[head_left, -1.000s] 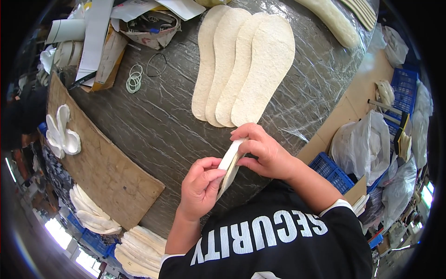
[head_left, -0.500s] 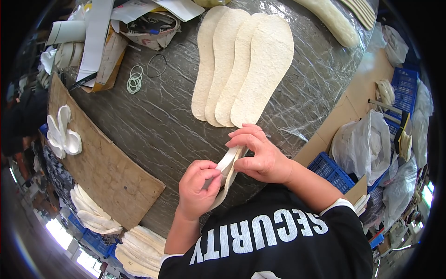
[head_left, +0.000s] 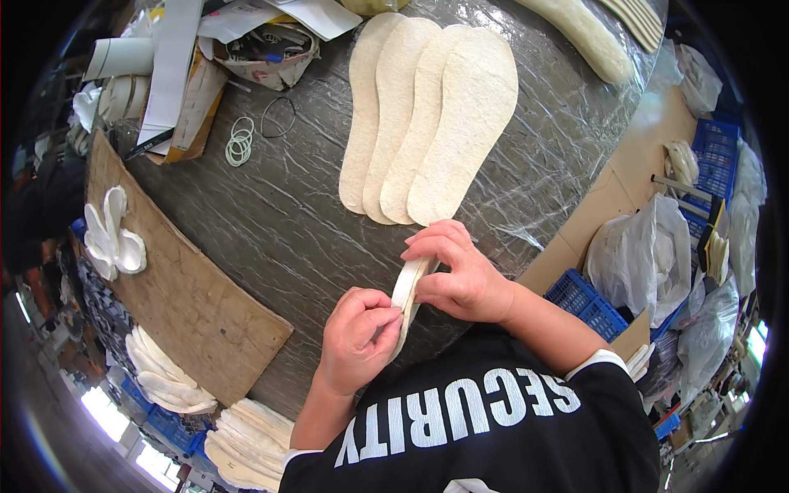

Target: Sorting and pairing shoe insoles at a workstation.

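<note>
I have both hands on one insole [head_left: 408, 289], held on edge just above the near rim of the table [head_left: 271, 238], at about 6 o'clock from the fanned row of four insoles [head_left: 427, 123] lying flat at 12. My right hand [head_left: 460, 275] is clamped over the insole's upper end, fingers curled across the top and thumb underneath, while my left hand [head_left: 357, 337] is pinched shut on its lower end at roughly 7 o'clock from the right. The piece looks thin and floppy, so I judge the thing to get right is an even grip: keep both pinches close to the edge, hold the ends in line so the piece does not twist, and flex it gently rather than crease it. I cannot tell whether it is a single layer or two pressed together, since my fingers hide most of it. The table's wrinkled plastic cover could snag a dragged edge, so I would keep the insole lifted clear. Rubber bands [head_left: 241, 141] lie at 10 o'clock, well apart, and a brown board [head_left: 189, 296] sits at 9 with more white pieces [head_left: 115, 238] on it.
</note>
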`<state>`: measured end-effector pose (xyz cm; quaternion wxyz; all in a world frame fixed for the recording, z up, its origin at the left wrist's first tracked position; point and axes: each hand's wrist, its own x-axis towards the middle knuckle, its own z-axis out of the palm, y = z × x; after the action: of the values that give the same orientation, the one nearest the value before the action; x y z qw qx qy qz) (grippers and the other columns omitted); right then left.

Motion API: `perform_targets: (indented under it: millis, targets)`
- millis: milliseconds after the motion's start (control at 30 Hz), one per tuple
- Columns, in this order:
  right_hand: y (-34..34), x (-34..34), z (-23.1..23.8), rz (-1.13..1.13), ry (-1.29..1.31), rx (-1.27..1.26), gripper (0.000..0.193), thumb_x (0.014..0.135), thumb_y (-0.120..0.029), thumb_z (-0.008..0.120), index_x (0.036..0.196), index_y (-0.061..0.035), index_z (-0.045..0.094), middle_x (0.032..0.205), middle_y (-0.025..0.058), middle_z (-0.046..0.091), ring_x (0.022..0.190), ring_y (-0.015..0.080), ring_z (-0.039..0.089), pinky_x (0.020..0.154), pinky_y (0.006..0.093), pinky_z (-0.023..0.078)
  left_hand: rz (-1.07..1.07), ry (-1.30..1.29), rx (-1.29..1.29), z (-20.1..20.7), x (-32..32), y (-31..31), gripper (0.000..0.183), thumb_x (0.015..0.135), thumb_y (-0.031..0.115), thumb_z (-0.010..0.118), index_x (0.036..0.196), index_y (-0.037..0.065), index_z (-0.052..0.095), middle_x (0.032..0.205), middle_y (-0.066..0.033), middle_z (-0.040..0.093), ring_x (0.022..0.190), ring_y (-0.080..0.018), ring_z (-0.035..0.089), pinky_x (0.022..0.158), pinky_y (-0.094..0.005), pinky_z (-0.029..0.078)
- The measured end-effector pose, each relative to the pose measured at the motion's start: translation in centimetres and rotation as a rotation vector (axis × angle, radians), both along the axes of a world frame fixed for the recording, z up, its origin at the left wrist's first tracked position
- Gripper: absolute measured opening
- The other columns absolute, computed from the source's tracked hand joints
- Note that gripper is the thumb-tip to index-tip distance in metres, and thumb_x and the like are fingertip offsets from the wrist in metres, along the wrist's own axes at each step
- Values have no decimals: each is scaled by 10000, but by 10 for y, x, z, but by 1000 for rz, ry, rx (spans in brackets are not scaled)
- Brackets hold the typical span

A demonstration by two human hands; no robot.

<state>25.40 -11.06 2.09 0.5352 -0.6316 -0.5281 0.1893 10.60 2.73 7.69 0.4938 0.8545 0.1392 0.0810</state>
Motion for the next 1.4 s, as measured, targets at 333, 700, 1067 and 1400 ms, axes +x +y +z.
perform_targets:
  millis: [333,700,1067,1400]
  targets:
    - [3,9,19,31,-128,-185,322,621,-191,782,891,-151,610,1063,37,553,978,244,520,870,413,356,2,84,-80,4,-2,4,195,702,-58,687,869,11,611,864,-108,593,748,-246,589,652,-319,486]
    - [-15,14,38,-56,-89,-420,259,644,-174,772,798,-142,566,841,-28,577,815,178,532,761,358,346,-70,-5,205,0,-17,9,400,614,214,833,892,58,593,895,-86,575,798,-282,535,690,-369,439]
    - [-27,10,41,-103,37,-548,270,696,-147,754,928,-127,616,845,2,600,810,205,552,743,355,354,37,167,236,6,3,-10,221,639,96,785,774,78,610,937,-63,607,905,-281,553,815,-387,408]
    - [-44,16,33,78,171,-614,239,774,-182,701,1002,-135,646,878,16,619,870,210,588,755,347,360,-99,82,31,-8,3,-5,194,660,88,770,752,69,600,914,-74,656,983,-283,631,857,-409,405]
